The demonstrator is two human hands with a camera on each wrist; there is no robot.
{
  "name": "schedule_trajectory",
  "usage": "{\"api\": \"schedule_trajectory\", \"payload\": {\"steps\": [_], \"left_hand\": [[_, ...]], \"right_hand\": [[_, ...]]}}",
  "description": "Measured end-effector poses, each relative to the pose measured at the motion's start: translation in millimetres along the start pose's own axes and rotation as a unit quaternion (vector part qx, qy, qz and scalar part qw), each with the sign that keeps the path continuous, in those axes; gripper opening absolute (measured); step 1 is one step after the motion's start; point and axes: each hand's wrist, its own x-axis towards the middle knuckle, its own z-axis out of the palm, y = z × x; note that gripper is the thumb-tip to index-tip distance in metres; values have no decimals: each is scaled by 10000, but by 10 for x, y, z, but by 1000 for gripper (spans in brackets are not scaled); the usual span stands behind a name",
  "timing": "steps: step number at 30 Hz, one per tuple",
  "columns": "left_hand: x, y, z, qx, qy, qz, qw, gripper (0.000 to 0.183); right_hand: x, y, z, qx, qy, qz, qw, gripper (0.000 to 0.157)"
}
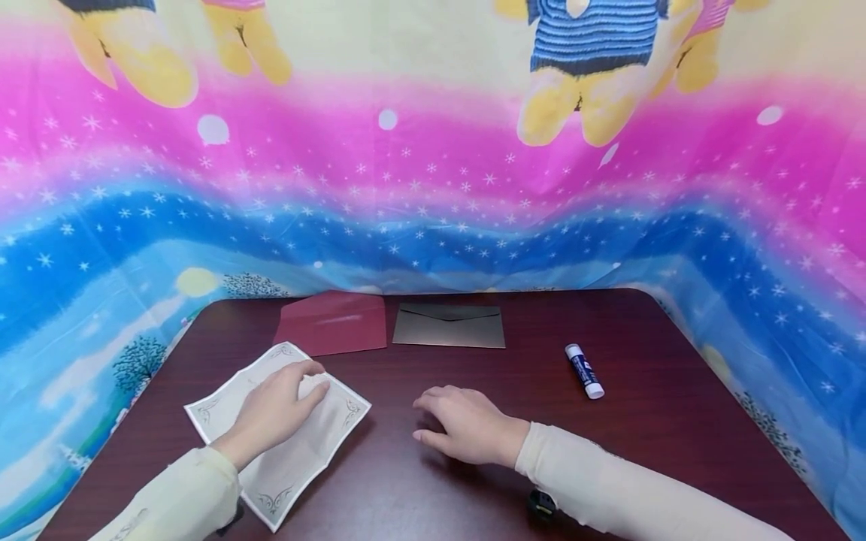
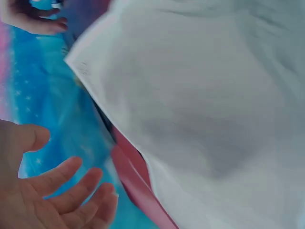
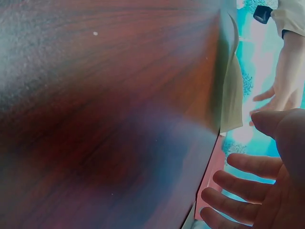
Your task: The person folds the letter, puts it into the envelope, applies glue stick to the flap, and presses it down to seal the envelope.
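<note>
A cream sheet of paper [image 1: 298,451] with a scrolled corner border lies tilted on the left of the table, its edges lifting slightly and fold creases showing. Over it is my left hand [image 1: 271,409]; the left wrist view shows a gap between its loosely spread fingers [image 2: 71,191] and the paper. My right hand [image 1: 467,424] hovers above the table's middle, holding nothing, fingers relaxed in the right wrist view. Beyond the paper lies a red envelope [image 1: 331,323] with its flap raised. Beside that is a dark grey-brown envelope [image 1: 448,330], flap folded down.
A glue stick [image 1: 585,371] with a white cap lies at the right of the dark wooden table [image 1: 649,466]. A patterned cloth [image 1: 433,188] hangs close around the table's back and sides.
</note>
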Motion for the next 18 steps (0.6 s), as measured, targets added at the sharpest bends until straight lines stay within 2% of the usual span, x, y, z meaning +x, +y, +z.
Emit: {"api": "schedule_trajectory", "payload": {"steps": [3, 6, 9, 13, 15, 18], "left_hand": [[-48, -200, -46, 368, 141, -85, 9992, 36], [-79, -429, -123, 765, 25, -308, 9966, 40], [-97, -660, -222, 1227, -364, -652, 9896, 53], [-130, -919, -334, 1770, -1088, -1193, 9709, 75], [-158, -1016, -358, 1966, -1364, -1359, 9614, 81], [-196, -1115, -350, 2059, -1646, -1475, 9533, 86]], "right_hand": [[-4, -6, 14, -53, -8, -13, 10000, 41], [-5, -2, 21, -66, -26, -2, 10000, 42], [-10, 6, 29, -85, -57, -1, 9999, 41], [-17, 15, 39, -100, -91, -15, 9999, 41], [-18, 16, 42, -106, -93, -16, 9999, 41], [-15, 15, 41, -111, -93, 2, 9999, 41]]}}
